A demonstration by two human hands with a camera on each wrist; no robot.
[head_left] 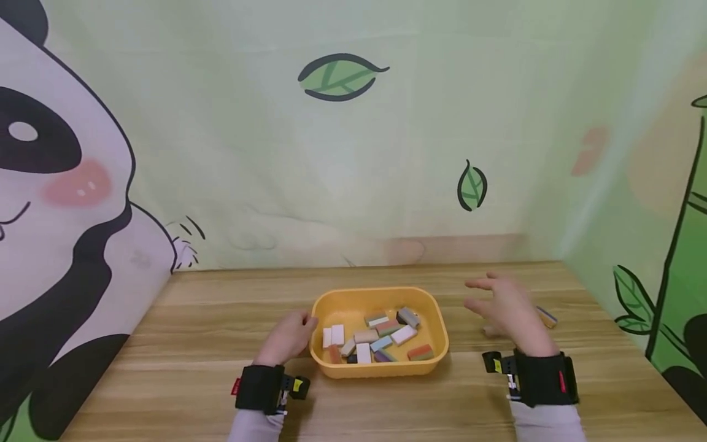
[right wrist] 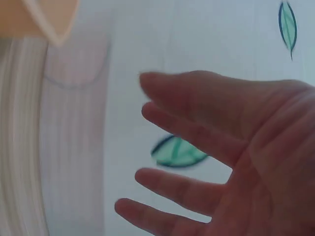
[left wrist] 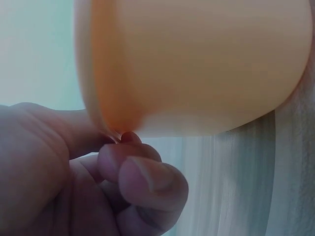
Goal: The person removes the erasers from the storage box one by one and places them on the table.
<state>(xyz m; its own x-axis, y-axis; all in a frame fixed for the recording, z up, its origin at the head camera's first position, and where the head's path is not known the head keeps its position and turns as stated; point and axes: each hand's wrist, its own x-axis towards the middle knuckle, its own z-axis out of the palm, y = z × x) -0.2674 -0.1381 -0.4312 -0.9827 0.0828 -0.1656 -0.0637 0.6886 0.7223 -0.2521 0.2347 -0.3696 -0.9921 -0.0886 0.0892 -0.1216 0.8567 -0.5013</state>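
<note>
A yellow plastic tray (head_left: 381, 370) stands on the wooden table, with several small two-toned and white blocks (head_left: 388, 328) lying loose in it. At its left end, my left hand (head_left: 288, 337) pinches the rim. The left wrist view shows thumb and curled fingers (left wrist: 152, 182) meeting at the edge of the tray (left wrist: 206, 64). To the right of the tray, my right hand (head_left: 510, 310) hovers over the table with its fingers spread and nothing in them. A blue-and-tan block (head_left: 547, 317) lies just beyond that hand, and a pale block (head_left: 489, 331) is partly hidden under it.
The wooden table (head_left: 210, 344) ends at a light green cloth backdrop (head_left: 248, 153) printed with leaves and a panda (head_left: 66, 233). A side panel of the same cloth (head_left: 624, 233) bounds the table on the right. Both wrists wear black camera straps (head_left: 544, 379).
</note>
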